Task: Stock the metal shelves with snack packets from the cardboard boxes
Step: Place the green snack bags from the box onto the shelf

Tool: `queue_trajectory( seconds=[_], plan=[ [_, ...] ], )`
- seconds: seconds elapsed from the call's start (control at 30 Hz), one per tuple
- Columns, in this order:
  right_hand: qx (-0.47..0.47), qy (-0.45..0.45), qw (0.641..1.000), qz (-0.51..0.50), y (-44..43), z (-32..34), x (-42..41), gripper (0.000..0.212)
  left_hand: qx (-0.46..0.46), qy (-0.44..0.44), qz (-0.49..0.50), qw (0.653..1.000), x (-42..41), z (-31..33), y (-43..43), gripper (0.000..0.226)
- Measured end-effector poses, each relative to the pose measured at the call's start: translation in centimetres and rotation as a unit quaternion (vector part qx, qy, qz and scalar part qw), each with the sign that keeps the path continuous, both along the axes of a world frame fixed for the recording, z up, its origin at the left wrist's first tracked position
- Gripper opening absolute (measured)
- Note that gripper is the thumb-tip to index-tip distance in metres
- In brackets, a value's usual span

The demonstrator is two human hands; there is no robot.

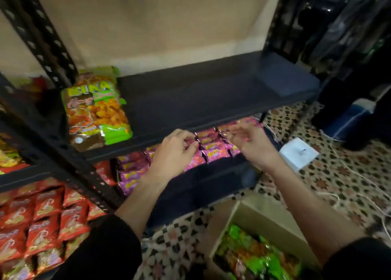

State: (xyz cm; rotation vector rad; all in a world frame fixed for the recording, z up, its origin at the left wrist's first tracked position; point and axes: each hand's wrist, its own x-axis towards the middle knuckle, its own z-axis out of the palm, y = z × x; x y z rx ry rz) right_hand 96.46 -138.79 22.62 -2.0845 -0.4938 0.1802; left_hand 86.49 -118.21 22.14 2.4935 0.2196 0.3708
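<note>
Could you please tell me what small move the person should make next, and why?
Probably draw the right hand back to the brown cardboard box for green snack packets: the pink foil packets under it and the left hand look lined up, while the dark metal shelf above holds only one green-packet stack.

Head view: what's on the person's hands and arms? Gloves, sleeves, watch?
No gloves: the left hand and right hand are bare. Both arms wear black sleeves, left sleeve and right sleeve, ending near the elbows, forearms uncovered. No watch or bracelet shows at either wrist; rings are too blurred to tell.
</note>
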Motion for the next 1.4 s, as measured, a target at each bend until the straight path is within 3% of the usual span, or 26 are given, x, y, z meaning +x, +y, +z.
queue_trajectory(
  seconds=[0.23, 0.53, 0.8, 0.97, 1.03, 1.17, 1.3, 1.4],
  plan=[
    [-0.044, 0.097, 0.992, -0.066, -14.5, -8.2, -4.6, 0.015, -0.064, 0.191, -0.134, 0.97, -0.9, -10.4, -12.7, 0.027],
    [-0.139, 0.274, 0.944, -0.116, -27.8, -26.2, -9.8, 0.007, -0.062, 0.437, -0.205, 0.874, -2.6, -28.2, -23.2, 0.037],
    [-0.234, 0.405, 0.872, -0.141, -32.5, -43.9, -13.7, 0.037, -0.079, 0.563, -0.036, 0.822, -4.0, -43.6, -25.3, 0.032],
    [-0.297, 0.427, 0.85, -0.081, -33.3, -50.1, -15.1, 0.094, -0.138, 0.575, 0.144, 0.794, -3.5, -49.8, -24.7, 0.062],
    [-0.326, 0.407, 0.851, -0.062, -32.9, -51.5, -15.6, 0.103, -0.168, 0.588, 0.187, 0.769, -3.4, -51.0, -24.9, 0.064],
    [-0.343, 0.351, 0.866, -0.091, -32.7, -52.0, -15.9, 0.082, -0.241, 0.601, 0.228, 0.728, -2.9, -52.7, -25.7, 0.063],
    [-0.241, 0.325, 0.901, -0.159, -33.5, -49.8, -16.2, 0.067, -0.338, 0.594, 0.287, 0.671, -2.6, -53.7, -26.3, 0.059],
    [-0.164, 0.327, 0.905, -0.218, -33.9, -47.5, -16.0, 0.071, -0.379, 0.562, 0.319, 0.662, -2.9, -53.7, -26.8, 0.054]
  ],
)
